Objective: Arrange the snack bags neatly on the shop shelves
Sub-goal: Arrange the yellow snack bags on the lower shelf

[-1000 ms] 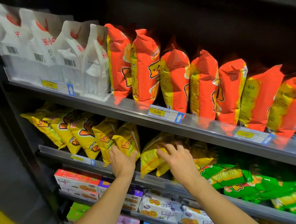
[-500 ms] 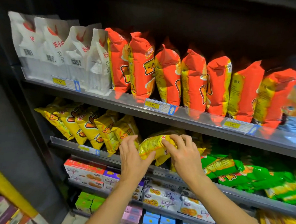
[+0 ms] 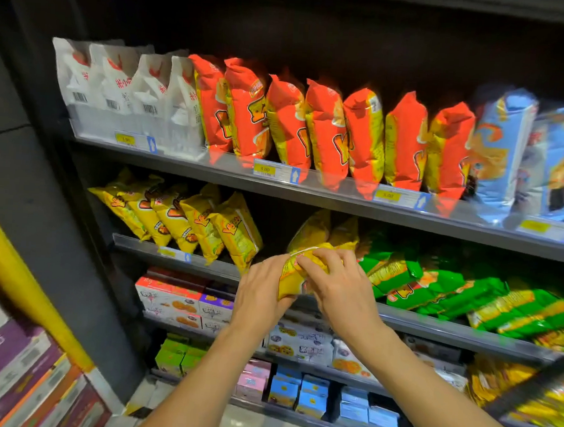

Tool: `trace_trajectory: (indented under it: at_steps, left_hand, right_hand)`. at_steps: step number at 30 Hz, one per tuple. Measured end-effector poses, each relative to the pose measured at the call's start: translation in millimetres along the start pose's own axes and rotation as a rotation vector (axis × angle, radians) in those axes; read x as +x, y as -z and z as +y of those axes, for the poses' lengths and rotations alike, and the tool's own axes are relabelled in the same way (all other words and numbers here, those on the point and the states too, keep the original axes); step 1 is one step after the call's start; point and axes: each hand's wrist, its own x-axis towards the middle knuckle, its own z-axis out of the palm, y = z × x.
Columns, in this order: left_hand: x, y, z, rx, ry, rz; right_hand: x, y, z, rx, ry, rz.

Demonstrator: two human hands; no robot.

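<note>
**Yellow snack bag (image 3: 295, 275) held at middle shelf front**

The left hand (image 3: 259, 291) grips its lower side with curled fingers, and the right hand (image 3: 342, 289) clasps its top. The bag sits just above the shelf rail (image 3: 140, 246), between the leaning yellow bags (image 3: 188, 217) and the green bags (image 3: 434, 288).

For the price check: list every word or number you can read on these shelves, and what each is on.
"3.00": yellow price tag on the top shelf's rail, under the orange snack bags.
"3.00", faint: next yellow price tag to the right.
Blurred, unreadable: leftmost price tag under the white paper bags; far-right price tag.
Red Chinese characters on the white bags: too small to read.
Print on the held yellow snack bag: unreadable.
</note>
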Motion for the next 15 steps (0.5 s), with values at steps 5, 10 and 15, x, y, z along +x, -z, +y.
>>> trace_trajectory:
  at_steps: [5,10,15]
  left_hand:
    - [-31,9,26,-0.017,0.083,-0.006]
    - [-48,19,45,-0.193,0.223,-0.024]
    - [-53,37,62,-0.421,0.337,-0.085]
  right_hand:
    - [-22,35,4,0.216,0.004,-0.046]
    - [-38,69,2,0.544,-0.359,-0.035]
    - [-36,78,13,0.885,-0.837,-0.313]
